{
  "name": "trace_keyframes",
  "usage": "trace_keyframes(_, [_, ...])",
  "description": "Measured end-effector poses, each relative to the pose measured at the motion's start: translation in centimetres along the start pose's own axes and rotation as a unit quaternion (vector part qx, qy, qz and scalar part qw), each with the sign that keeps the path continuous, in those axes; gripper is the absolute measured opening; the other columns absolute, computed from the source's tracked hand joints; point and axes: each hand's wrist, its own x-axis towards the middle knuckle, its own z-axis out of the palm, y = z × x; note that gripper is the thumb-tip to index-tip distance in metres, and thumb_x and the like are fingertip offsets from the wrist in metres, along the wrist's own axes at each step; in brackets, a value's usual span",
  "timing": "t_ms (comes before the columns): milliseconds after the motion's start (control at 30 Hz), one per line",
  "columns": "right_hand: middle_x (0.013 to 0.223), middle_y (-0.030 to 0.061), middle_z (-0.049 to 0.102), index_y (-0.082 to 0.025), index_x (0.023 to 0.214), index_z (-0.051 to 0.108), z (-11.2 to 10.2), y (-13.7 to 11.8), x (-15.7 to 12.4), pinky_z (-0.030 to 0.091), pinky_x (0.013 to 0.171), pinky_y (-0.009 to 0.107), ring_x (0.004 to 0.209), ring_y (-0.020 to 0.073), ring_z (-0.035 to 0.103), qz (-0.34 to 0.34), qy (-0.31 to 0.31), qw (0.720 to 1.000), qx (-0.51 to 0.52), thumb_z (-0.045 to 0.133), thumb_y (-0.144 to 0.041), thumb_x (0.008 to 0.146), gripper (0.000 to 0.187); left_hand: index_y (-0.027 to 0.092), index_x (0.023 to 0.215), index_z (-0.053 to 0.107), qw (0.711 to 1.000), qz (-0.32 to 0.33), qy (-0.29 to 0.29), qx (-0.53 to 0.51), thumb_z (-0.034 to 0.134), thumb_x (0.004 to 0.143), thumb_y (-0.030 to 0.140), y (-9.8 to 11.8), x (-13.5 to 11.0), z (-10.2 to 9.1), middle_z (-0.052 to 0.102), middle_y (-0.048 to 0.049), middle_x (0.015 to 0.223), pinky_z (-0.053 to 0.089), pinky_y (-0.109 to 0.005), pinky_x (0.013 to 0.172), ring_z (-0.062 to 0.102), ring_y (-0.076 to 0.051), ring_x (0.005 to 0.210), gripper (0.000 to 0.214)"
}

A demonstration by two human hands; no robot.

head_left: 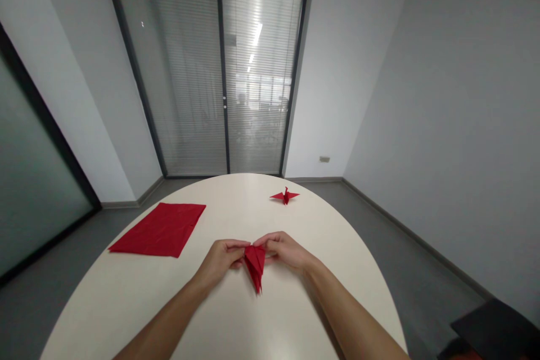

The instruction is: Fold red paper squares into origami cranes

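A piece of folded red origami paper (255, 267) is held between my two hands, its narrow points hanging toward me over the table. My left hand (223, 259) pinches its upper left edge between thumb and fingers. On the other side, my right hand (284, 250) grips the upper right corner, with the index finger close to the top. The fingertips of both hands nearly meet at the paper's top edge. Farther back on the right stands a finished red paper crane (286, 196), wings spread.
A flat stack of red paper sheets (162, 230) lies at the left of the round white table (236, 202). Beyond the table is a glass door with blinds (189, 84). A dark object (502, 326) shows at the lower right, off the table.
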Motion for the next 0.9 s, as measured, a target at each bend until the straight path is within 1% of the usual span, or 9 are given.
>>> trace_keyframes(67, [0.087,0.0074,0.075,-0.015,0.094,0.078,0.0,-0.3,-0.2,0.053,0.084,0.041,0.088,0.0220,0.068,-0.009,-0.010,1.000,-0.011,0.069,-0.033,0.072,0.030,0.014,0.088,0.077,1.000,0.001,0.000,0.000,0.077,0.065,0.036,0.1,0.0,0.0,0.073,-0.0037,0.070,0.045,-0.022,0.057,0.060,-0.012,0.058,0.032])
trace_keyframes(133, [0.087,0.0069,0.074,-0.014,0.095,0.078,0.0,-0.4,-0.3,0.054,0.084,0.039,0.087,0.0213,0.067,-0.014,-0.016,1.000,-0.015,0.072,-0.033,0.071,0.031,0.013,0.087,0.077,1.000,-0.001,0.001,0.000,0.078,0.063,0.037,0.2,0.1,0.0,0.072,-0.0036,0.069,0.045,-0.022,0.057,0.060,-0.012,0.057,0.034])
trace_keyframes(267, [0.078,0.0028,0.071,-0.014,0.098,0.075,-0.2,-0.1,-0.1,0.053,0.076,0.034,0.074,0.0163,0.065,-0.013,0.005,1.000,-0.013,0.081,-0.028,0.062,0.039,0.014,0.087,0.075,1.000,-0.007,0.019,0.001,0.078,0.063,0.044,0.3,0.1,0.0,0.071,-0.0043,0.068,0.048,-0.024,0.057,0.063,-0.015,0.059,0.038])
trace_keyframes(367, [0.079,0.0011,0.071,-0.016,0.102,0.072,-0.3,0.1,0.2,0.051,0.071,0.031,0.069,0.0145,0.064,-0.036,0.020,0.999,-0.008,0.085,-0.027,0.060,0.045,0.013,0.091,0.073,1.000,0.004,0.023,0.010,0.080,0.062,0.047,0.3,0.2,0.1,0.069,-0.0026,0.063,0.046,-0.024,0.054,0.062,-0.015,0.055,0.046])
trace_keyframes(433, [0.082,0.0025,0.072,-0.016,0.103,0.070,-0.4,0.2,0.4,0.051,0.072,0.031,0.070,0.0149,0.065,-0.047,0.015,0.999,-0.007,0.087,-0.030,0.060,0.048,0.012,0.090,0.072,1.000,0.014,0.011,0.016,0.083,0.059,0.045,0.2,0.2,0.2,0.067,-0.0013,0.058,0.043,-0.024,0.052,0.059,-0.014,0.052,0.047])
trace_keyframes(533, [0.090,0.0065,0.074,-0.015,0.102,0.070,-0.6,0.3,0.6,0.050,0.075,0.032,0.077,0.0172,0.068,-0.061,0.016,0.998,-0.008,0.089,-0.038,0.060,0.052,0.012,0.086,0.072,1.000,0.021,-0.005,0.017,0.083,0.060,0.042,0.1,0.1,0.2,0.067,-0.0026,0.058,0.043,-0.024,0.052,0.059,-0.013,0.052,0.042])
trace_keyframes(667, [0.095,0.0090,0.075,-0.015,0.103,0.071,-0.7,0.7,0.8,0.050,0.078,0.034,0.083,0.0195,0.069,-0.072,0.027,0.997,-0.027,0.088,-0.047,0.062,0.055,0.013,0.088,0.073,1.000,0.024,0.008,0.020,0.083,0.061,0.041,0.1,-0.1,0.0,0.070,-0.0046,0.063,0.046,-0.025,0.055,0.063,-0.016,0.057,0.041])
trace_keyframes(800, [0.096,0.0106,0.076,-0.013,0.104,0.074,-1.0,0.9,0.9,0.050,0.084,0.036,0.085,0.0206,0.070,-0.062,0.011,0.997,-0.035,0.089,-0.046,0.060,0.057,0.013,0.088,0.074,0.999,0.018,0.019,0.022,0.084,0.061,0.042,0.1,-0.1,0.0,0.071,-0.0052,0.066,0.049,-0.026,0.058,0.065,-0.017,0.060,0.041])
trace_keyframes(900, [0.094,0.0109,0.077,-0.013,0.103,0.075,-1.3,0.9,0.9,0.050,0.083,0.037,0.083,0.0209,0.070,-0.055,0.012,0.997,-0.045,0.089,-0.046,0.060,0.056,0.013,0.086,0.074,1.000,0.011,0.016,0.022,0.085,0.061,0.041,0.1,0.0,0.0,0.072,-0.0057,0.067,0.050,-0.027,0.058,0.066,-0.017,0.061,0.040])
